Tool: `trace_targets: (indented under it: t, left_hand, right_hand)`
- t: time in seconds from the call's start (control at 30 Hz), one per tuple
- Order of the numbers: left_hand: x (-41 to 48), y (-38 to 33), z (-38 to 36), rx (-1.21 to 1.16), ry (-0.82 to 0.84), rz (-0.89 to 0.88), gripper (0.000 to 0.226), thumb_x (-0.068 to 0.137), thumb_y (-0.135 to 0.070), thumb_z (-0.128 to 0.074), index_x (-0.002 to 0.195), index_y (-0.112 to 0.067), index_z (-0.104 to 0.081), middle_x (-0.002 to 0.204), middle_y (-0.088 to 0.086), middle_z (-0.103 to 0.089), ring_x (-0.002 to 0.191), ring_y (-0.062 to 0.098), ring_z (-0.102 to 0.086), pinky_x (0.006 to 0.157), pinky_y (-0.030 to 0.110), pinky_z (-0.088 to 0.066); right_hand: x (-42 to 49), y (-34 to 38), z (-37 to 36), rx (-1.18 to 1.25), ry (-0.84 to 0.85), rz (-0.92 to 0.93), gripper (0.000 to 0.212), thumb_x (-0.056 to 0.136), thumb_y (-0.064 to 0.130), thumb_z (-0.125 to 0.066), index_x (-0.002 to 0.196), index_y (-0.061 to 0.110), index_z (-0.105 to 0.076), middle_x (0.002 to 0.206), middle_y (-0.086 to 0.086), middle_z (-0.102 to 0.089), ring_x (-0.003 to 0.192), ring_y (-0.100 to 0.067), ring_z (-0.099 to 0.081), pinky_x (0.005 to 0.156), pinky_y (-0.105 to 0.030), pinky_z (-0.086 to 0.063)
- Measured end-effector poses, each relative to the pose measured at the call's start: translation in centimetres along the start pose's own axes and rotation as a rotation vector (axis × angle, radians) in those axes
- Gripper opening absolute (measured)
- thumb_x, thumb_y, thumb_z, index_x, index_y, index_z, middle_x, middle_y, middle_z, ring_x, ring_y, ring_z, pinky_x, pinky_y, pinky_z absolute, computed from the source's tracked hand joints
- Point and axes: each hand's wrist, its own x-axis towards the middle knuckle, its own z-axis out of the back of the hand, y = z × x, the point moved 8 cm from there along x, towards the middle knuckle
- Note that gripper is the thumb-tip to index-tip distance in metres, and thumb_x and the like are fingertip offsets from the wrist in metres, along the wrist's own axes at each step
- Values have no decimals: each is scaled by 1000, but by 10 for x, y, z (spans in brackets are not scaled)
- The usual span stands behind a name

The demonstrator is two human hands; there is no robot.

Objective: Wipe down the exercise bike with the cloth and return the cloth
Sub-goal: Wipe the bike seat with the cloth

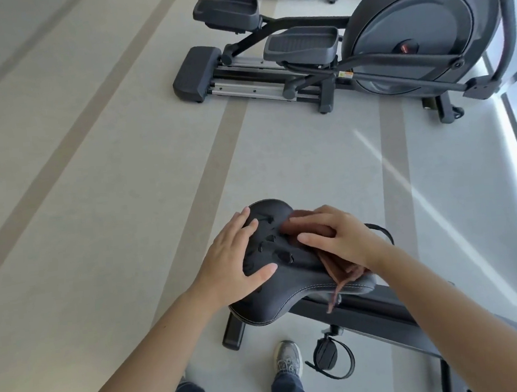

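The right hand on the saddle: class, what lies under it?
A brown cloth lies under the right hand, pressed onto the black saddle; one end dangles over the saddle's edge. The saddle surface beneath it is hidden.

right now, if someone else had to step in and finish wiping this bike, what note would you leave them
Left hand: flat and open on the left side of the saddle, steadying it.
Right hand: pressing the brown cloth onto the saddle's right side; one cloth corner hangs over the edge.
Bike: frame and pedal sit below the saddle, neither hand near them.
Done: saddle wipe under way; how much is covered cannot be told.
Left: finish the saddle, wipe the remaining parts of the bike, then return the cloth. Its home spot is not in view.
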Motion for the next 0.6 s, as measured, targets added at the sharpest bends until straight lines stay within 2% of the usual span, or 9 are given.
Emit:
trace_targets:
  t: [0.07,0.13,0.2,0.27,0.37,0.43,0.5,0.6]
  left_hand:
    - [0,1,0,-9,15,0,75,80,-42,-64,140,-11,-29,153,0,-10,141,13,-7,112,24,-10]
    - [0,2,0,-19,26,2,75,80,-43,-63,140,-13,-28,153,-2,-8,141,12,-6,113,26,-11]
    - [0,3,0,-23,34,3,75,81,-43,-62,141,-13,-28,154,-2,-8,141,11,-5,113,27,-12]
    - [1,4,-1,-25,29,2,75,80,-43,-62,141,-13,-28,154,-2,-8,140,11,-5,113,26,-11]
    - [1,5,-2,-16,16,-5,76,80,-44,-62,141,-14,-27,153,-4,-8,140,10,-5,111,23,-9]
    - [1,6,-2,-15,10,-11,76,80,-44,-62,141,-14,-28,153,-4,-9,140,10,-6,111,23,-10]
    - [1,5,-2,-6,8,-23,75,80,-43,-62,140,-13,-29,153,-2,-11,140,11,-9,110,24,-11]
    - [3,6,-1,2,20,-43,72,81,-41,-62,139,-12,-30,153,1,-13,139,15,-12,109,25,-12]
  right_hand:
    - [-16,-4,-1,-75,-15,-12,23,76,62,-48,97,60,-57,107,12,-57,99,0,-54,85,-2,-32]
    - [-22,-5,1,-123,-124,-15,17,81,56,-52,95,56,-61,101,15,-57,91,3,-54,79,1,-31]
    - [-12,-3,4,-103,-237,-29,19,84,39,-60,101,40,-68,102,9,-59,92,-4,-56,81,-5,-34]
    - [10,1,3,-51,-265,-50,24,85,30,-62,108,29,-68,106,0,-59,97,-12,-57,86,-12,-35]
    - [33,7,1,13,-247,-66,27,87,27,-60,114,28,-64,111,-2,-55,100,-10,-53,89,-13,-32]
    - [32,4,-3,14,-175,-54,30,88,26,-60,117,30,-62,113,-1,-54,103,-9,-51,89,-12,-31]
    - [19,-6,-5,-20,-72,-74,31,88,28,-60,117,39,-59,112,2,-57,103,-11,-53,87,-13,-33]
    - [-11,-28,4,-54,13,-158,33,86,29,-61,104,56,-55,105,4,-62,101,-11,-57,90,-19,-38]
